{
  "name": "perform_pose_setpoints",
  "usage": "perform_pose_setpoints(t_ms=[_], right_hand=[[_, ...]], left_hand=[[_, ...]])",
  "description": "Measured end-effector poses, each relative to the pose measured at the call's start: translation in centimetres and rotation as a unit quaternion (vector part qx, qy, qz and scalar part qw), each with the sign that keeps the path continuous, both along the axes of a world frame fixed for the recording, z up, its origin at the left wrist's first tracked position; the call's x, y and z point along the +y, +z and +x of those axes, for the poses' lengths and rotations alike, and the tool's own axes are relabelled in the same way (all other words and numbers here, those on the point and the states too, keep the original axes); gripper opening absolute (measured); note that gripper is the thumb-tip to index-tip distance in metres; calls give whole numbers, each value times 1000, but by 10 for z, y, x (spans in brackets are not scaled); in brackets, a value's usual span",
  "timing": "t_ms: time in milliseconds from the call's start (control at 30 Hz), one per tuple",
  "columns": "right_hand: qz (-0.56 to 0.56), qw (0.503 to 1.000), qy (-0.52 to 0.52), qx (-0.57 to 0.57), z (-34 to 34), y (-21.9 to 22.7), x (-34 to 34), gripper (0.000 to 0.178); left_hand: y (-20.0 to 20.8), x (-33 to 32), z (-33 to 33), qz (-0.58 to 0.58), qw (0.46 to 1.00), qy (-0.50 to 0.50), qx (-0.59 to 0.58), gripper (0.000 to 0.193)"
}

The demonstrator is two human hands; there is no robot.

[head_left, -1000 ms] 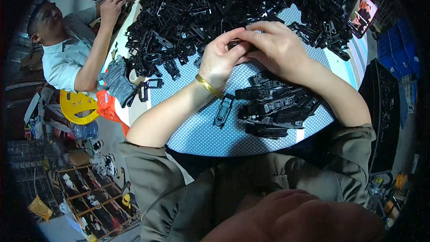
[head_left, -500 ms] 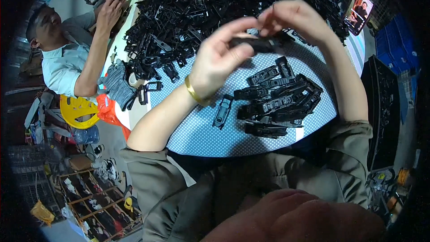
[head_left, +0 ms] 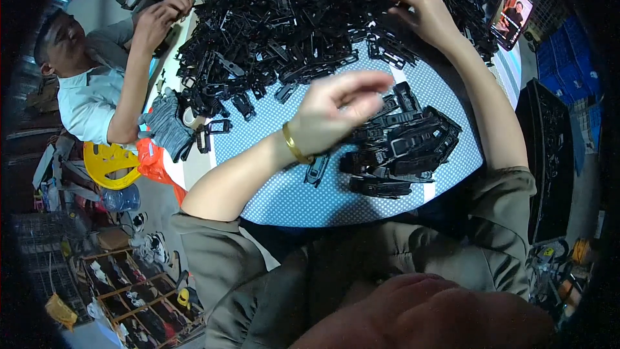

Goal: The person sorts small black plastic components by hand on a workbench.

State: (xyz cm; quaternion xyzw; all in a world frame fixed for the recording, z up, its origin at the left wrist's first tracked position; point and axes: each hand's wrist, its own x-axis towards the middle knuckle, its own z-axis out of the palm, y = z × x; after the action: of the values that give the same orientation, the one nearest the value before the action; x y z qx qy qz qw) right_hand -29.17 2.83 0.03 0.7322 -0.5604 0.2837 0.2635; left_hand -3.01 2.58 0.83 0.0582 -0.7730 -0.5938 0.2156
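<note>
My left hand (head_left: 341, 106) is slightly blurred above the near end of the table, a gold bracelet (head_left: 294, 143) round its wrist. Its fingers and thumb are apart, with no part visible between them. Just beyond its fingertips lies a small stack of black plastic frame-like parts (head_left: 413, 148); the hand covers some of them. A single black part (head_left: 316, 169) with a pale inner face rests left of the stack, partly hidden by the wrist. Over the right side of the big heap of black parts (head_left: 278, 19), my right hand (head_left: 423, 13) hovers with bent, spread fingers and holds nothing visible.
The table has a dotted light cover (head_left: 278, 200). A phone (head_left: 512, 16) stands at the right. Left lies a grey glove (head_left: 169, 126) beside an orange bag (head_left: 155, 163). A co-worker (head_left: 84, 90) sits at the left table edge. Blue crates (head_left: 568, 58) are stacked at the right.
The black part between my hands has left the left hand. My left hand has come nearer, over the small stack; my right hand has moved away to the big heap, its fingers spread.
</note>
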Motion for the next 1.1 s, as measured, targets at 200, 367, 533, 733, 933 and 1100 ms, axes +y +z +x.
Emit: perform_pose_setpoints(t_ms=[200, 367, 533, 733, 933, 1100], right_hand=[[229, 916, 168, -284, 53, 17, 30, 27], [288, 904, 200, -244, 81, 10, 42, 26], [222, 967, 30, -119, 28, 29, 34, 20], [302, 952, -1, -37, 6, 25, 33, 25], [236, 965, -63, -91, 21, 27, 30, 27], [181, 907, 155, -348, 41, 20, 29, 25]], left_hand=[[-10, -18, -7, 42, 982, 168, 74, 54], [-13, -19, -5, -191, 965, 174, -36, 38], [-16, -21, -7, 65, 980, 154, -107, 29], [-23, -18, -9, 131, 978, 122, -107, 24], [-22, -21, -8, 223, 960, 123, -120, 26], [-24, -25, -9, 359, 925, 99, -72, 33]])
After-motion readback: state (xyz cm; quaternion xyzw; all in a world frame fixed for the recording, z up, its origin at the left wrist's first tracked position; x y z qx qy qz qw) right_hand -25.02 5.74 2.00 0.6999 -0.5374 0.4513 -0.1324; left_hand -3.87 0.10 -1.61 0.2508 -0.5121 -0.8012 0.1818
